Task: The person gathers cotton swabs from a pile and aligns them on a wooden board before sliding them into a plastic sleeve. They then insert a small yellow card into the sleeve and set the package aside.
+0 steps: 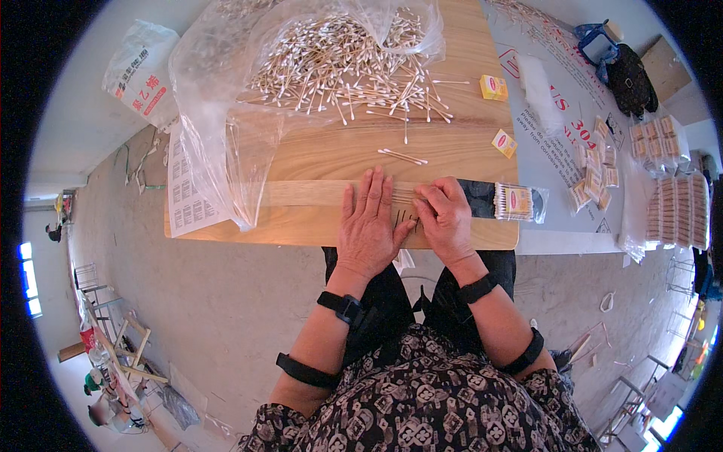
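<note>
Work on the pale sticks (404,197), set between the left hand (367,230) and the right hand (446,218), just in from the front edge of the table (305,232). Lay each shaft flat, side by side, without crossing. Steady with light, even pressure from the left fingers; adjust with the right fingertips only, avoiding force apt to bend such thin shafts.

Appearance of the sticks: thin, light in colour, roughly parallel to the front edge, partly covered by both hands.

Left hand: palm down, fingers straight and nearly together, thumb spread toward the right. Right hand: fingers curled, thumb and forefinger lowered to the sticks; at this angle, impossible to tell a pinch from mere contact.

Left of the left hand: a pale translucent strip (301,193), running along the front edge. Near the front right corner: a dark strip (480,190) and a clear-wrapped pack of swabs (516,202). Beyond the hands: a few loose swabs (403,157). Toward the far edge: a large heap of swabs (343,68). Along the right edge: two small yellow boxes (493,88).
</note>
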Action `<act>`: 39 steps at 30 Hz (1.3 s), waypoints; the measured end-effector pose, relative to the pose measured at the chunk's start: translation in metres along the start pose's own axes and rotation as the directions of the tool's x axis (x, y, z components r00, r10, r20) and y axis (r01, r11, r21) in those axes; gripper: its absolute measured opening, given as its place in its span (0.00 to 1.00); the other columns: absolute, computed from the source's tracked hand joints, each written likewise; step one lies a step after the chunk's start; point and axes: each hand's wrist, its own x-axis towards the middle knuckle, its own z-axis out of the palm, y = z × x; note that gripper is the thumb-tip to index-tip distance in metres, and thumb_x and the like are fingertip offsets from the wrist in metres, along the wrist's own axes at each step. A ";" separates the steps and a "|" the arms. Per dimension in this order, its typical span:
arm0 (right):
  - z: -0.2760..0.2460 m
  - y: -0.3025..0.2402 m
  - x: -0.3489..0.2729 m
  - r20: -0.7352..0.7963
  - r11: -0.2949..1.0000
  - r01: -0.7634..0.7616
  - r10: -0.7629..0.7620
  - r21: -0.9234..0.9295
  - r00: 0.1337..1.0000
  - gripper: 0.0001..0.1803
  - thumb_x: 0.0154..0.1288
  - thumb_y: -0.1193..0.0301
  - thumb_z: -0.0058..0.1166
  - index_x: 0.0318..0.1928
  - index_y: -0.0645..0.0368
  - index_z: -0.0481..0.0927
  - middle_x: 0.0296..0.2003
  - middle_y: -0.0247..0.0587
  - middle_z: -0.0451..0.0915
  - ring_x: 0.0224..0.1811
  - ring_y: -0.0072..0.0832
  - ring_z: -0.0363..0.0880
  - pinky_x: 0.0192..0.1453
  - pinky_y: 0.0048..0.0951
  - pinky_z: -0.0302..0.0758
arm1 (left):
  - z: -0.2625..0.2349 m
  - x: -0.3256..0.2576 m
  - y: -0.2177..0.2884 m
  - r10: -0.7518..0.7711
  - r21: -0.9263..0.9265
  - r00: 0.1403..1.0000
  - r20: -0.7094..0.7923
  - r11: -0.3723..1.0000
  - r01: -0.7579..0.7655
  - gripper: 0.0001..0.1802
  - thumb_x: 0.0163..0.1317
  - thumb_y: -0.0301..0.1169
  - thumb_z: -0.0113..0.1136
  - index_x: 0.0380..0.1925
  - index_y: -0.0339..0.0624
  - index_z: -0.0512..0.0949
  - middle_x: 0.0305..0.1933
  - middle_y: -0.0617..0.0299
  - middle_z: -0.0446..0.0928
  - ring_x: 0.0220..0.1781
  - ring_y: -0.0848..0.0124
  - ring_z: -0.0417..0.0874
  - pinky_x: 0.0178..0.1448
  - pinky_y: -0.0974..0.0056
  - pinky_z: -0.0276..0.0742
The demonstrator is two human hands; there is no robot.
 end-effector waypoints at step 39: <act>0.004 0.022 0.071 0.232 0.991 -0.082 0.106 -0.109 0.967 0.05 0.58 0.70 0.60 0.30 0.58 0.81 0.34 0.47 0.79 0.36 0.47 0.80 0.41 0.45 0.77 | -0.005 0.000 0.000 -0.003 -0.040 1.000 -0.029 0.999 0.002 0.43 0.63 0.51 0.57 0.69 0.32 0.62 0.77 0.48 0.56 0.80 0.54 0.53 0.80 0.47 0.44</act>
